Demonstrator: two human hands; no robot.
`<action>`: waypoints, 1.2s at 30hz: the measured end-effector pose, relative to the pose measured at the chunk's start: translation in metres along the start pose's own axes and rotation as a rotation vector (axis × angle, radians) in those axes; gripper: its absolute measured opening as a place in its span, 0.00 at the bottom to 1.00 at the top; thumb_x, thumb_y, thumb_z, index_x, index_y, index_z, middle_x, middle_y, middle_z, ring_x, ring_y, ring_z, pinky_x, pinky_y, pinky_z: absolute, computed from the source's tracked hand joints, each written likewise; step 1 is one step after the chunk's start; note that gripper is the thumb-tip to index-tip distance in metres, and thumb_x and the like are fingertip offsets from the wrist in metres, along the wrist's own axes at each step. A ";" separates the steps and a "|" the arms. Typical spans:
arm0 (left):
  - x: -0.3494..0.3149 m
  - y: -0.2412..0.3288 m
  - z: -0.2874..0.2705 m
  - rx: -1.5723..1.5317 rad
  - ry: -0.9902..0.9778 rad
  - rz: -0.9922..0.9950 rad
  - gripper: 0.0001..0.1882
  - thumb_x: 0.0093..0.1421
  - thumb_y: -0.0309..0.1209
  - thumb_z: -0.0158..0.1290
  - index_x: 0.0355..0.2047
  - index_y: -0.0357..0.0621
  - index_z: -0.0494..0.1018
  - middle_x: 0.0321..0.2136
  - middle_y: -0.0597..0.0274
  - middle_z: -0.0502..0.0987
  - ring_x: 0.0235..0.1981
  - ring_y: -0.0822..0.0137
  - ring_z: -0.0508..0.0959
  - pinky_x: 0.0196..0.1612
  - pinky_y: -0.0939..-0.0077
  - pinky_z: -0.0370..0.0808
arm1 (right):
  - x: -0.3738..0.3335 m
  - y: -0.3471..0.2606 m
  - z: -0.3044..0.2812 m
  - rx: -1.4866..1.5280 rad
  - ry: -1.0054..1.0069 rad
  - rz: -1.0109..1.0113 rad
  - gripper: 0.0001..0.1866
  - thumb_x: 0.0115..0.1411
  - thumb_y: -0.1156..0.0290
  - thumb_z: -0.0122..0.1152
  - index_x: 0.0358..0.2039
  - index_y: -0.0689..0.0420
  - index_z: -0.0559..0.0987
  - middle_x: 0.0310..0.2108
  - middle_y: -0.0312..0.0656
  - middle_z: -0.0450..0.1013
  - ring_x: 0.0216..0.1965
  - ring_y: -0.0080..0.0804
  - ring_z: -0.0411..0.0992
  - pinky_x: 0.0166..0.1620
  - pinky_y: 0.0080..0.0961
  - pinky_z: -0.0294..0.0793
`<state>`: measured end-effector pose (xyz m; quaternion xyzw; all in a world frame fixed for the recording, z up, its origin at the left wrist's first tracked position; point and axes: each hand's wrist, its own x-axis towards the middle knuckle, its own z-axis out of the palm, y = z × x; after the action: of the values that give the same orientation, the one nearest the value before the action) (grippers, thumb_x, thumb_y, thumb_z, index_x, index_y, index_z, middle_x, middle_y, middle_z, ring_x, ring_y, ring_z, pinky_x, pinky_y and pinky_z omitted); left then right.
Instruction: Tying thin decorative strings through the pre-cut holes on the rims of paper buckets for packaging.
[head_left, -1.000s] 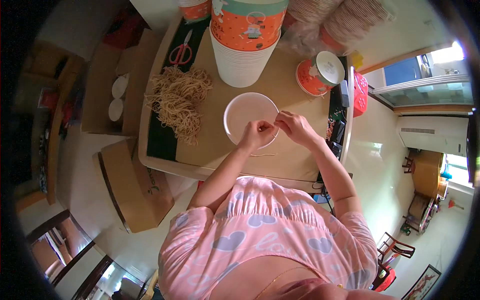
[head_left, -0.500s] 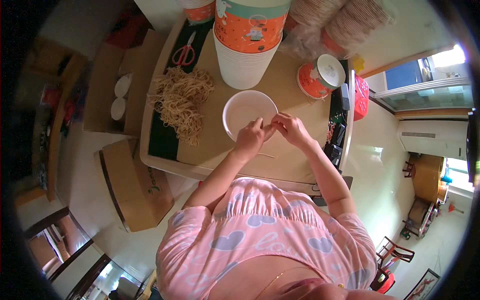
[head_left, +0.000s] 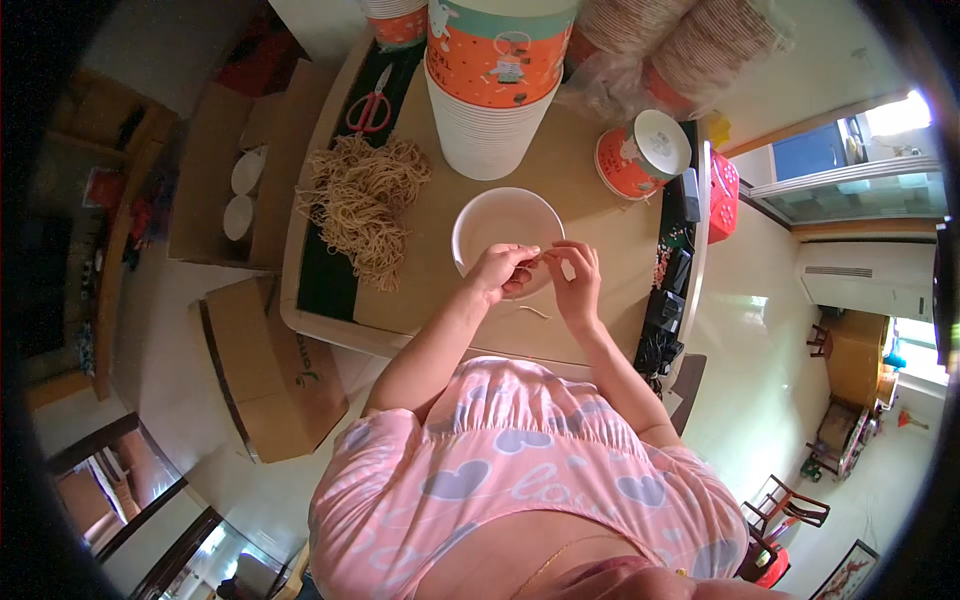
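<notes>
A white paper bowl stands on the tan table in front of me. My left hand and my right hand meet over the bowl's near rim, fingertips pinched together on a short thin tan string between them. Another short piece of string lies on the table just below my hands. A loose heap of tan strings rests at the table's left side.
A tall stack of orange-and-white paper cups stands behind the bowl. A lidded orange cup lies on its side at right. Red scissors lie at the back left. Cardboard boxes sit on the floor at left.
Both hands stay at the bowl's near rim, with the fingertips drawn closer together on the string. The small piece of string now shows on the table below them.
</notes>
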<state>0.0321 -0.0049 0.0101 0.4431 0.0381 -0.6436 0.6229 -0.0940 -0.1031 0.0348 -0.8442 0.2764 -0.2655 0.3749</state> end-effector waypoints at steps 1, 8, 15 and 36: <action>0.001 -0.001 -0.001 0.010 -0.015 -0.005 0.06 0.59 0.33 0.53 0.29 0.45 0.74 0.22 0.69 0.73 0.17 0.80 0.68 0.19 0.88 0.63 | -0.003 -0.001 0.002 -0.146 0.143 -0.130 0.05 0.50 0.76 0.63 0.30 0.57 0.78 0.35 0.39 0.73 0.38 0.35 0.69 0.43 0.30 0.68; -0.001 -0.006 0.007 0.046 -0.037 0.049 0.07 0.59 0.33 0.54 0.30 0.42 0.75 0.23 0.69 0.74 0.17 0.81 0.67 0.18 0.89 0.61 | -0.011 -0.006 0.002 -0.157 0.190 -0.086 0.06 0.49 0.75 0.64 0.30 0.54 0.80 0.37 0.39 0.73 0.41 0.37 0.68 0.46 0.33 0.66; -0.005 -0.001 0.014 0.125 0.092 0.113 0.05 0.58 0.29 0.54 0.31 0.43 0.77 0.25 0.69 0.76 0.17 0.82 0.67 0.18 0.89 0.60 | -0.015 -0.005 -0.001 -0.147 0.103 -0.147 0.11 0.52 0.79 0.59 0.36 0.52 0.80 0.39 0.40 0.73 0.42 0.36 0.69 0.46 0.32 0.67; -0.007 -0.005 0.018 0.443 0.156 0.393 0.05 0.56 0.23 0.53 0.30 0.36 0.78 0.24 0.65 0.79 0.20 0.81 0.71 0.21 0.86 0.66 | 0.012 0.004 -0.009 0.173 -0.115 0.054 0.03 0.51 0.78 0.61 0.28 0.59 0.78 0.26 0.40 0.72 0.29 0.30 0.70 0.35 0.25 0.71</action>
<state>0.0170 -0.0092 0.0229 0.6151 -0.1417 -0.4674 0.6190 -0.0921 -0.1182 0.0393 -0.8149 0.2530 -0.2293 0.4684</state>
